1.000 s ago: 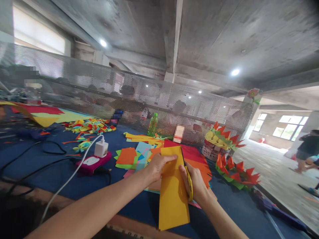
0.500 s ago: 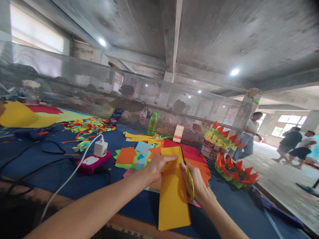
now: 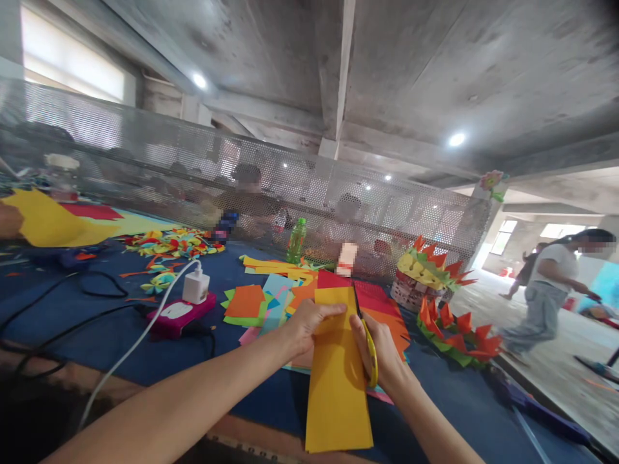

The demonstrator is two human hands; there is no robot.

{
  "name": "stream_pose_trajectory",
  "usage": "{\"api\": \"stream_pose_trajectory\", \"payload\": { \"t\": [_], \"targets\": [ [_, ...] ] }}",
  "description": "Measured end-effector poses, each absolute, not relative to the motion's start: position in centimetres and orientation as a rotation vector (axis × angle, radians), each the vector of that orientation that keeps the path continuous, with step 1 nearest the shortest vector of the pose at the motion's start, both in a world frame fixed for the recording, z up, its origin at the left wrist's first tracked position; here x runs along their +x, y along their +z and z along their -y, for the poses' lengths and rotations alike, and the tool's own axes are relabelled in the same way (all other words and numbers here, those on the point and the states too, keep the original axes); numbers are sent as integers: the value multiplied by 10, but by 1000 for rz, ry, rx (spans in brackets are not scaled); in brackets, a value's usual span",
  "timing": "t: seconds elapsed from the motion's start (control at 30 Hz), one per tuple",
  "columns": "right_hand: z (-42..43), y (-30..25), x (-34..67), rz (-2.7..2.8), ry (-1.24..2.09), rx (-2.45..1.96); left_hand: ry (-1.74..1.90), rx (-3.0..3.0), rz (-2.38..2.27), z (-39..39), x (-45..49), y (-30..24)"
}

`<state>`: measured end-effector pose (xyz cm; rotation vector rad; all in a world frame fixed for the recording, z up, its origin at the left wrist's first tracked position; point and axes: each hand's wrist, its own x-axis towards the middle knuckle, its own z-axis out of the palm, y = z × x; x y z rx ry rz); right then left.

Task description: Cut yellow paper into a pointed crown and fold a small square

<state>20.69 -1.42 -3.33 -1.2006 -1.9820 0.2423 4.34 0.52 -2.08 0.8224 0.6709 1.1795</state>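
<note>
The left grip (image 3: pixel 304 325) is clenched on the upper left part of the yellow paper strip (image 3: pixel 336 393), thumb on the front face and fingers behind. The strip stands nearly upright above the near edge of the counter (image 3: pixel 120 351), and its lower end hangs free in front of the blue surface.

The right grip (image 3: pixel 384 361) is closed around the scissors (image 3: pixel 371 351) and holds them by the yellow handle. The dark blade points upward and lies along the right edge of the strip, near its top corner. Whether the blades are parted cannot be told.

Behind the strip, flat on the counter:
- a spread of loose coloured sheets (image 3: pixel 246 303) in orange, green and light blue, left of the strip;
- red and orange sheets (image 3: pixel 382 309), right of the strip;
- a white charger (image 3: pixel 196 287) plugged into a pink socket block (image 3: pixel 176 317), with a white cable running toward the near edge.

A green bottle (image 3: pixel 296 241) stands by the perforated metal screen (image 3: pixel 290 187). A folded paper garland (image 3: pixel 459 338) with orange points lies at the right end of the counter. A person (image 3: pixel 546 296) walks on the floor at the right, well apart from the counter.
</note>
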Motion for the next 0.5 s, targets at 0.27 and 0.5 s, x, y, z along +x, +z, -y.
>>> {"api": "stream_pose_trajectory", "payload": {
  "t": [0.27,0.5],
  "targets": [
    [19,-31,205,1973,241,-1205,1186,832,-677,-6,44,-22],
    [19,-33,204,1973,254,-1180,1198,839,-726,-3,45,-22]
  ]
}}
